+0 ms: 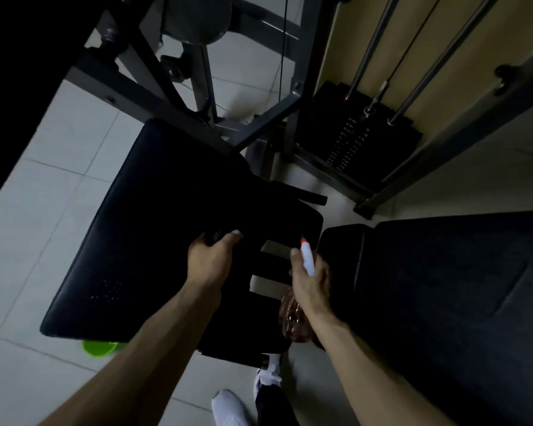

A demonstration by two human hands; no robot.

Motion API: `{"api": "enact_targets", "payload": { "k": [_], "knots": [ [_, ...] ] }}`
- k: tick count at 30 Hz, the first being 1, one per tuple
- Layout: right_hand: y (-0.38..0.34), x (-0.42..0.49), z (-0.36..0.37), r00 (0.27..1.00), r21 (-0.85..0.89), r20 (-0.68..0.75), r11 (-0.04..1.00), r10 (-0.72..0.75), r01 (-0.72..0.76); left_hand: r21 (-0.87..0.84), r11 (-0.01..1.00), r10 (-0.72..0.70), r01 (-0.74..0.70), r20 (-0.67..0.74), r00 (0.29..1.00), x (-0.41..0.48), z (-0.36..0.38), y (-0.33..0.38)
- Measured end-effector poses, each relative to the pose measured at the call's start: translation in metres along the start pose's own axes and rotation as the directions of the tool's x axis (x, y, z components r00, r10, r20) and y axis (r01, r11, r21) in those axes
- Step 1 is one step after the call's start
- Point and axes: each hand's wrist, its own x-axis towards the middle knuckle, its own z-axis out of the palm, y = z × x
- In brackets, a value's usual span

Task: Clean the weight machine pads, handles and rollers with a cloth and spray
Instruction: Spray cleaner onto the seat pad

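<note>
Curls the left grip (211, 259) round a dark thing (212, 238) at the 3 o'clock edge of the black seat pad (142, 226); cloth or handle, cannot tell. Wraps the right grip (311, 278) round the spray bottle (307, 261), nozzle toward 12 o'clock, just beside a second pad (443, 287) at 3 o'clock. Shows the weight stack (351, 139) at 1 o'clock, a green thing (100, 347) on the tiled floor (43, 195) at 7 o'clock, white shoes (228, 407) at 6 o'clock.

The room was dim. A beige wall (357, 26) rose directly behind the weight stack (360, 139). Pale grey floor tiles (43, 186) with thin grout lines spread left of the stack. A bright green object (99, 347) lay on them, far left of it.
</note>
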Motion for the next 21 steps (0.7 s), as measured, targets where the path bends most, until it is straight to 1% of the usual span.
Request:
{"api": "enact_targets", "payload": {
  "k": [3, 5, 8, 9, 12, 14, 16, 17, 19, 21],
  "knots": [
    [0.005, 0.01, -0.006, 0.998, -0.038, 0.061, 0.999, -0.006, 0.008, 0.001, 1.0, -0.009, 0.009, -0.028, 1.0, 0.006, 0.013, 0.011],
    [-0.013, 0.002, -0.009, 0.992, -0.041, 0.122, 0.998, -0.032, 0.037, 0.001, 1.0, 0.002, -0.002, -0.061, 0.998, -0.001, 0.013, 0.019],
    [-0.064, -0.019, -0.012, 0.945, 0.027, 0.278, 0.985, -0.173, 0.172, -0.033, 0.999, 0.019, -0.023, -0.111, 0.994, -0.023, -0.004, 0.045],
    [-0.087, -0.029, -0.012, 0.925, 0.009, 0.317, 0.975, -0.212, 0.22, -0.048, 0.998, 0.036, -0.042, -0.125, 0.992, -0.032, -0.015, 0.059],
    [-0.138, -0.054, -0.005, 0.884, -0.028, 0.334, 0.934, -0.326, 0.355, -0.079, 0.992, 0.088, -0.1, -0.142, 0.986, -0.061, -0.042, 0.098],
    [-0.186, -0.078, 0.002, 0.862, 0.013, 0.334, 0.917, -0.38, 0.399, -0.112, 0.981, 0.141, -0.159, -0.161, 0.977, -0.084, -0.07, 0.134],
    [-0.221, -0.099, 0.004, 0.837, 0.059, 0.343, 0.899, -0.427, 0.435, -0.105, 0.971, 0.198, -0.216, -0.156, 0.968, -0.103, -0.091, 0.161],
    [-0.252, -0.118, 0.011, 0.804, 0.092, 0.37, 0.879, -0.466, 0.467, -0.111, 0.957, 0.245, -0.267, -0.175, 0.953, -0.118, -0.116, 0.178],
    [-0.283, -0.13, 0.012, 0.775, 0.152, 0.386, 0.863, -0.5, 0.482, -0.088, 0.939, 0.313, -0.332, -0.18, 0.933, -0.132, -0.135, 0.199],
    [-0.322, -0.151, 0.02, 0.732, 0.205, 0.365, 0.816, -0.575, 0.54, -0.093, 0.917, 0.361, -0.387, -0.215, 0.908, -0.147, -0.164, 0.214]
  ]
}}
